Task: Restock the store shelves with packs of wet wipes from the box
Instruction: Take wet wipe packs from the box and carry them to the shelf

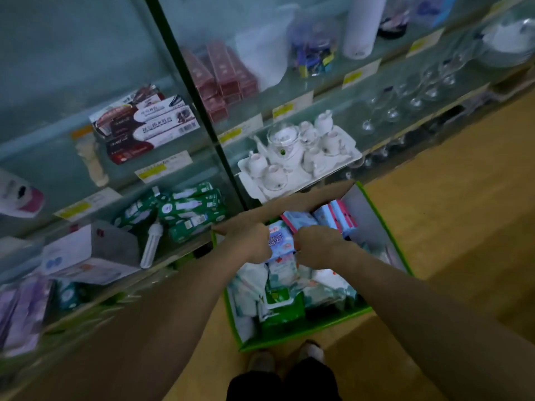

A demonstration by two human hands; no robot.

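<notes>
left hand and right hand each curl round an end of one blue-and-white pack of wet wipes, wedged among others in the green box at lower centre. a hard tug could spill neighbouring packs, or swing up-frame into the white tea set. the pack's print is too blurred to read; only "45" on the maroon-and-white cartons, centre left, seems legible.
</notes>
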